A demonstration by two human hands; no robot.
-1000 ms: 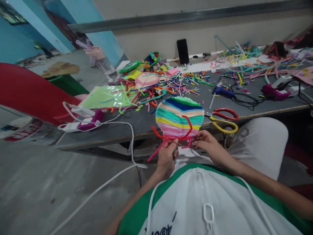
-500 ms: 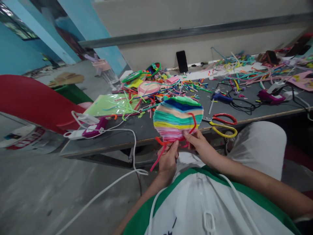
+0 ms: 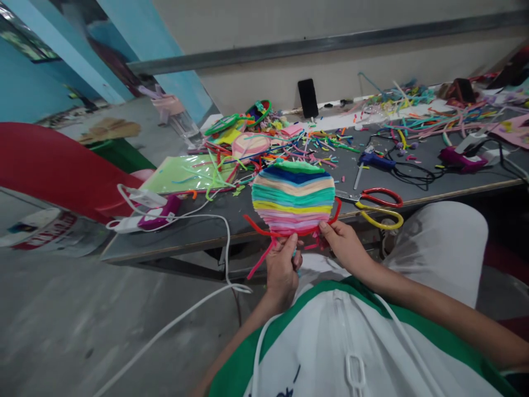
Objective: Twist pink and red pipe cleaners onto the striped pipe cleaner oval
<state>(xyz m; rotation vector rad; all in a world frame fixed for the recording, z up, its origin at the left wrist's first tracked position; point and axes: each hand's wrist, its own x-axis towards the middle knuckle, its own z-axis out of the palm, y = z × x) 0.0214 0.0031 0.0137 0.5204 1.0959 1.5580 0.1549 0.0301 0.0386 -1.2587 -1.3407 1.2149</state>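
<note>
A round disc (image 3: 293, 193) striped in green, blue, peach, teal, yellow and pink is held up at the table's front edge. My left hand (image 3: 283, 263) pinches its bottom edge. Its right lower edge is between the thumb and fingers of my right hand (image 3: 341, 240). A red pipe cleaner (image 3: 256, 226) runs along the bottom of the disc, its ends sticking out on both sides. Below it, a pink strand (image 3: 261, 260) hangs from near my left hand. Scissors (image 3: 378, 207) with red and yellow handles lie just right of the disc.
Pipe cleaner scraps cover the back of the grey table (image 3: 190, 237). A blue glue gun (image 3: 378, 161), a propped phone (image 3: 308, 98), a green plastic packet (image 3: 185, 173) and a purple-white plug block (image 3: 159, 213) lie there. A white cable (image 3: 198, 302) hangs at the left.
The disc has moved slightly left and turned more level. The red pipe cleaner, whose right end stood up across the disc, now lies along the bottom edge. My right hand has shifted slightly right.
</note>
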